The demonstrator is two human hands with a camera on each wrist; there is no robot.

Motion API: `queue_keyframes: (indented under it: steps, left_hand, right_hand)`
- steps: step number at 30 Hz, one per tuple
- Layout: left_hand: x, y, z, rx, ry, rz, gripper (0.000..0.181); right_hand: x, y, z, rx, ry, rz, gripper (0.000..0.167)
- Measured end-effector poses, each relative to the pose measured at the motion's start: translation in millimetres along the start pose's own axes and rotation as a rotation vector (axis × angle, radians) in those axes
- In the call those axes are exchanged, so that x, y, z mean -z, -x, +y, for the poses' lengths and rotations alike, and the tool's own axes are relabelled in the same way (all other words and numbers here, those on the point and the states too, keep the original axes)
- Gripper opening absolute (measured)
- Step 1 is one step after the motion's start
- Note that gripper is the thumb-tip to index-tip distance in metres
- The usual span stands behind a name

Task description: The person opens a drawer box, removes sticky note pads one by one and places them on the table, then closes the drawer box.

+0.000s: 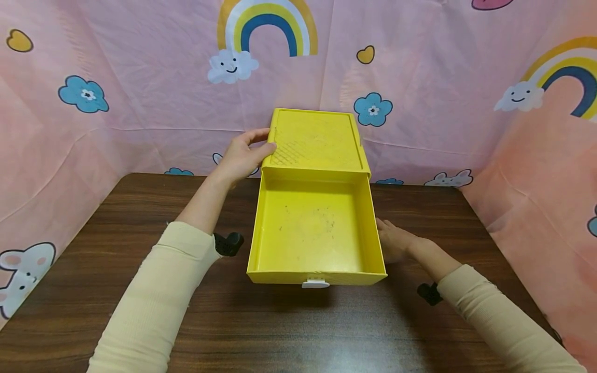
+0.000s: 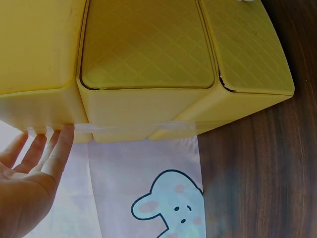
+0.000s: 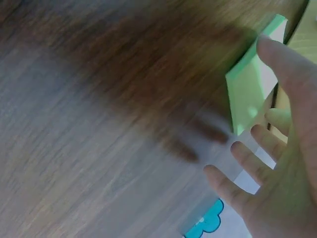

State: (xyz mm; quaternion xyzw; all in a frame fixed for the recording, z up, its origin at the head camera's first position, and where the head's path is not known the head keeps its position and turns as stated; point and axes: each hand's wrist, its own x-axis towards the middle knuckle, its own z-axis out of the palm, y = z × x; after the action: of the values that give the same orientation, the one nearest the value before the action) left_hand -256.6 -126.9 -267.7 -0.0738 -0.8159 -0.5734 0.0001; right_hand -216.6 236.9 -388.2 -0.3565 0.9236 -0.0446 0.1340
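Yellow in head view, the drawer unit (image 1: 317, 139) on the table (image 1: 233, 326) is touched by the left hand (image 1: 243, 157). In left-wrist view, its straight fingers (image 2: 60, 151) are shown; in right-wrist view, the right hand (image 3: 285, 186) is spread near a green block (image 3: 247, 96).

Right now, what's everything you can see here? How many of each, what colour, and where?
Drawer unit: 1, yellow, on the table
Top drawer: 1, yellow, pulled out towards the viewer
Drawer handle: 1, white, on that drawer's front
Flat block: 1, light green, near the right thumb
Wood-grain table: 1, dark brown, beneath the unit
Cloth backdrop: count unclear, mostly pink, printed, behind and beside the table
Wrist devices: 2, black, one at each wrist
Sleeves: 2, cream, on the forearms
Left hand: 1, bare, touching the unit's upper left edge
Right hand: 1, bare, beside the open drawer's right side
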Motion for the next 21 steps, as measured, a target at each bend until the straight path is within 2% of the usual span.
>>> queue_keyframes:
  steps: [7, 12, 21]
  left_hand:
    - [-0.2, -0.5, -0.7, 0.001, -0.006, 0.008, 0.054]
    - [0.0, -0.8, -1.0, 0.003, -0.013, 0.006, 0.054]
    - [-0.2, 0.0, -0.6, -0.01, 0.015, 0.0, 0.053]
  right_hand:
    - [16.4, 3.7, 8.8, -0.08, -0.079, 0.124, 0.068]
    - [26.4, 7.3, 19.3, -0.095, -0.093, 0.19, 0.064]
    - [35.2, 13.8, 29.5, -0.174, -0.144, 0.251, 0.065]
